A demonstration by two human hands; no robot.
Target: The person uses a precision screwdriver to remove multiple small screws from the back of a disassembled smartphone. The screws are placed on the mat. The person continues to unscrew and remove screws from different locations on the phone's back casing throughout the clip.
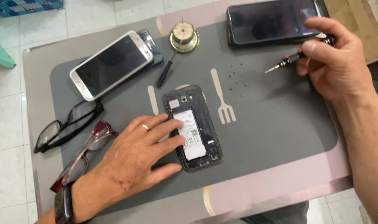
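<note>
Screwdriver (299, 57) in right hand (334, 66), tip pointing left, slightly downward

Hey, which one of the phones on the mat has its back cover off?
The phone under the left hand, mid-mat: the opened phone shows its battery and camera. The silver phone and black phone lie closed, screens up.

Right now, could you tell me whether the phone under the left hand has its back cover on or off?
Off. The opened phone shows its white-labelled battery and bare inner frame, and the left hand rests fingers on it.
</note>
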